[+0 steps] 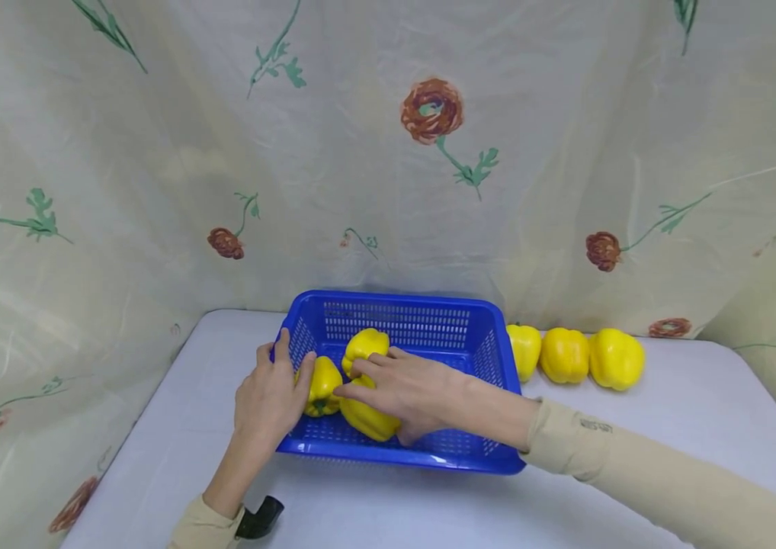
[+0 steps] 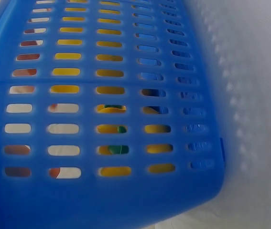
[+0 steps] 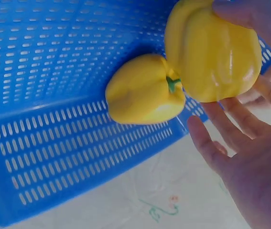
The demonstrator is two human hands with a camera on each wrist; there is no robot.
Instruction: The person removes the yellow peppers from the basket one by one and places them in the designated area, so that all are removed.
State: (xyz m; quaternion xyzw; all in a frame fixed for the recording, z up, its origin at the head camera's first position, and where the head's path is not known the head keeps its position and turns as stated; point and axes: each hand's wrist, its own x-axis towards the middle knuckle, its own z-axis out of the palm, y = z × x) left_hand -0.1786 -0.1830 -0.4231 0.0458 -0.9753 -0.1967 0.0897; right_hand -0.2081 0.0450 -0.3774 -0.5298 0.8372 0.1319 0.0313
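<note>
A blue slotted plastic basket (image 1: 398,296) stands on the table with yellow bell peppers inside. My right hand (image 1: 422,393) reaches into it and grips a bell pepper (image 1: 369,415), seen close between thumb and fingers in the right wrist view. Behind that one lies another bell pepper (image 1: 365,347); a third bell pepper (image 1: 322,385), green stem facing me, sits by the left wall. My left hand (image 1: 267,400) holds the basket's left rim, its thumb over the edge beside the third pepper. In the left wrist view only the basket's slotted wall (image 2: 102,195) shows; the fingers are hidden.
To the right of the basket, a row of yellow bell peppers (image 1: 564,356) stands on the white table (image 1: 676,427). A flower-printed curtain (image 1: 532,152) hangs close behind the basket. A black curved object (image 1: 261,518) sits at my left wrist.
</note>
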